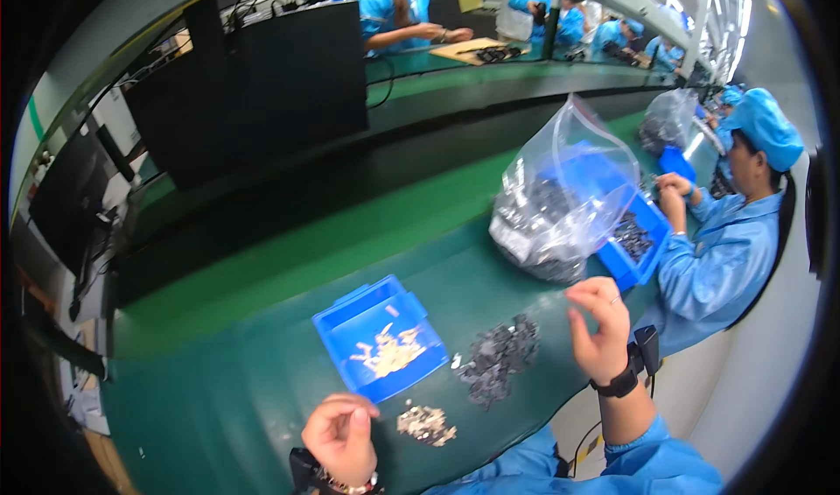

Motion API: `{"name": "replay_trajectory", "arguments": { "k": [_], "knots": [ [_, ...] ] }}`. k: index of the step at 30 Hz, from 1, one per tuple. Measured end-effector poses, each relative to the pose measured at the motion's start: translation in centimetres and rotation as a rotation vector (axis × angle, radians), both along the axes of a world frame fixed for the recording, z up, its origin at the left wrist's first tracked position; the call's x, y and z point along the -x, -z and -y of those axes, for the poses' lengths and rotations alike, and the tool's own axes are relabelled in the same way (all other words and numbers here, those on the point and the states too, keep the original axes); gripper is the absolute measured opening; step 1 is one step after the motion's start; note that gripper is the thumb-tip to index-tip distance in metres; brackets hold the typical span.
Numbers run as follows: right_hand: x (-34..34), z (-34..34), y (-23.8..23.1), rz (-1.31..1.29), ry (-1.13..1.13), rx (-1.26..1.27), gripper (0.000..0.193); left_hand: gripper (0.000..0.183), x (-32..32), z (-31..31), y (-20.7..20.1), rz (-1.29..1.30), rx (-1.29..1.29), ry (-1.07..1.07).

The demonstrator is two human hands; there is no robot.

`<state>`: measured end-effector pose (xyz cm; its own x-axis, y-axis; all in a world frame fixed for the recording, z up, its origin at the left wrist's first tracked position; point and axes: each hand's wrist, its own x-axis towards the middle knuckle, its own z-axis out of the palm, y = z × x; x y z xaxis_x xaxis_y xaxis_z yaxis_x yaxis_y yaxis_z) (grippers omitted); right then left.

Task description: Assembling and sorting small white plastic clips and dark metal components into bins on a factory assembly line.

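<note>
My left hand (341, 435) is at the near corner of a shallow blue tray (346, 368). Its fingers are curled in with the thumb close against them, and whatever may be between them is too small to make out. Loose pale pieces (395, 351) lie inside that tray. On the green mat beside my left hand sits a small pile of beige and metallic pieces (426, 425). To its right spreads a heap of small black parts (499, 359). My right hand (602, 330) is raised to the right of the heap, fingers bent, thumb apart from the index finger, nothing visible between them.
A clear plastic bag (547, 206) of dark parts stands beyond the black heap. It leans by a blue bin (643, 232) holding black parts. A co-worker (731, 224) in blue sits at the right. A dark panel (262, 92) stands across the bench.
</note>
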<state>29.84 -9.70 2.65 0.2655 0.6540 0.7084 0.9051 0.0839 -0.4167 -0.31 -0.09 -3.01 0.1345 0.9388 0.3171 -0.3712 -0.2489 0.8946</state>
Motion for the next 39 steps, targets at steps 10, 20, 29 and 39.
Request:
{"name": "replay_trajectory", "arguments": {
  "k": [10,20,29,39],
  "knots": [
    [10.4,-1.7,2.7,0.057,-0.607,0.631,0.020,0.007,-0.9,-0.1,-1.2,0.020,-0.065,-0.016],
    [12.2,-2.3,3.6,0.338,-0.505,0.740,0.018,0.006,-1.2,0.3,-1.4,-0.018,-0.058,-0.001],
    [11.8,-2.4,3.6,0.381,-0.524,0.691,0.017,0.005,-0.9,0.3,-1.3,-0.050,-0.053,0.061],
    [10.7,-2.6,4.4,0.332,-0.553,0.558,0.015,0.007,-0.7,0.1,-1.0,-0.108,-0.095,0.114]
  ]
}}
